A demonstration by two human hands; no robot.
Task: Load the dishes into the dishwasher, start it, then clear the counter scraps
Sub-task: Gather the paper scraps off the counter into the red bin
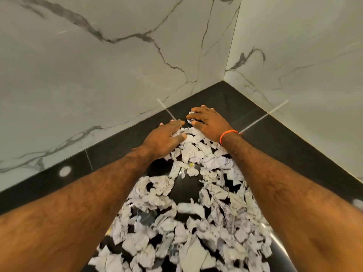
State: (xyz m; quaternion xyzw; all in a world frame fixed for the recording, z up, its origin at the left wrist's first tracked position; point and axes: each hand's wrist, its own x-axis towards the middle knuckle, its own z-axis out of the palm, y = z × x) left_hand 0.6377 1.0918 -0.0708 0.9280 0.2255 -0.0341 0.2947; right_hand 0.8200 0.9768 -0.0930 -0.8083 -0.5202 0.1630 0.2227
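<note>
Two hands reach out to the far end of a long spill of torn paper scraps (192,209) on the black counter (275,134), close to the corner where the two marble wall panels (98,65) meet. The left hand (165,138) lies palm-down on the far-left edge of the pile, fingers spread and bent over the scraps, pressing rather than clearly pinching. The right hand (208,122) sits slightly farther out, fingers curled round a crumpled wad of paper (190,119) at the tip of the pile. An orange wrist band (227,134) is on the right wrist.

Key relation: nearly all the scraps lie behind the hands, toward the person, in a band whose long axis runs from the corner back to the near edge, between the two forearms. The hands are at the far end, one on each side of the band's tip, almost touching each other. The right hand is nearer the corner; the left is nearer the left wall.

Judgement: this is the scrap-clearing step, with most of the pile not yet gathered. The next move likely calls for raking toward the body along that axis. Risk: loose pieces slipping out sideways past the forearms. No dishwasher or dishes in view.
</note>
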